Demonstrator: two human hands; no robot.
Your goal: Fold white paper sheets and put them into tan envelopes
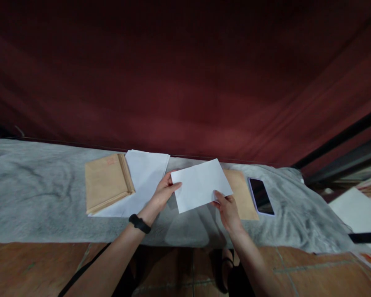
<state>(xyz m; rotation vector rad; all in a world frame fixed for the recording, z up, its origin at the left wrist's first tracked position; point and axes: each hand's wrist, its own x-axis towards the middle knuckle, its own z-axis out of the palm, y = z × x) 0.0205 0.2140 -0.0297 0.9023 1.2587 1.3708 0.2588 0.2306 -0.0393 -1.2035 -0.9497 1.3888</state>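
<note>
A white rectangular paper (200, 183), perhaps folded, is held tilted above the grey cloth between my two hands. My left hand (165, 190) pinches its left edge, thumb on top. At the lower right corner, my right hand (227, 208) grips the same paper with the thumb on its face. Left of my hands lies a stack of brown envelopes (106, 181), partly over white sheets (146, 169). Another brown envelope (243, 196) rests on the cloth to the right, its left part hidden behind the held paper and my right hand.
A phone (261, 197) with a pale purple case lies right of the single envelope. The grey cloth (49, 185) covers a long narrow surface before a dark red curtain (185, 103). Dark bars and white paper (358, 208) are at the far right.
</note>
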